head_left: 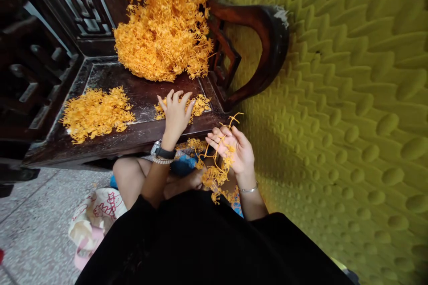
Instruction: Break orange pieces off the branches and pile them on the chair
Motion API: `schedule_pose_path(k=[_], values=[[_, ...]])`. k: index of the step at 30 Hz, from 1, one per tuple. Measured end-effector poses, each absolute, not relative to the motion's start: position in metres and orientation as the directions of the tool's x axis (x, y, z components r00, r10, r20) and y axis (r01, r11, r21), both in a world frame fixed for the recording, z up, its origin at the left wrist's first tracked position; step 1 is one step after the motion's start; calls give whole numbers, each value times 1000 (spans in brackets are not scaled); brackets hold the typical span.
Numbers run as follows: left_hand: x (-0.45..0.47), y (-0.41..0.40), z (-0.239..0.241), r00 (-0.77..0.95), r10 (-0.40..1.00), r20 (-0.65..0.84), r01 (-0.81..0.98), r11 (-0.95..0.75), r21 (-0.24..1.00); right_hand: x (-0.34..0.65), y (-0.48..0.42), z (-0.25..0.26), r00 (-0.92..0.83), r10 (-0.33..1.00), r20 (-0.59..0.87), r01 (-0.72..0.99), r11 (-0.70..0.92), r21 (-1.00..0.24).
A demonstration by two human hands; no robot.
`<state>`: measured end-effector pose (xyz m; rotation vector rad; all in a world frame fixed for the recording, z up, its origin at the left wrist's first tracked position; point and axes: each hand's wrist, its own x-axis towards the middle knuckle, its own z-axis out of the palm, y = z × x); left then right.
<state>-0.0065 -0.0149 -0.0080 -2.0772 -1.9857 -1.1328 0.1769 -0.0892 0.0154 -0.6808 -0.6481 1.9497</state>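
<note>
Reaching forward, the left hand (175, 113) lies palm down on a small pile of sprigs (200, 105) at the front right corner of the chair seat (140, 93), wrist straight, fingers spread and gripping nothing. Right hand (234, 151) is held off the seat's front edge, palm up, fingers loosely curled around an orange sprig cluster (216, 174) that trails over the lap. Large heap (163, 26) fills the seat's back edge; a flat pile (95, 113) lies at the front left. The armrest (257, 49) separates the seat from the yellow foam wall (334, 120). A tote bag (96, 213) lies on the floor.
</note>
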Motion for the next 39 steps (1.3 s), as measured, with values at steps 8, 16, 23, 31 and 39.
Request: schedule_pose_path(k=[8, 16, 23, 31, 39], values=[[-16, -101, -13, 305, 787, 536, 434, -615, 658, 191, -98, 36, -590, 806, -50, -642, -505, -576], [-16, -139, -64, 603, 762, 236, 429, -559, 709, 188, -102, 47, -647, 761, -37, -609, -546, -575], [-9, -166, -21, 88, 908, 410, 246, -419, 874, 162, -125, 47, -393, 915, -91, -625, -338, -704], [28, -180, -13, 254, 902, 348, 311, -417, 854, 135, -153, 15, -77, 997, 10, -441, -25, -897], [39, -179, -39, 260, 958, 124, -178, -79, 981, 150, -153, 14, -161, 981, 110, -126, 91, -988]])
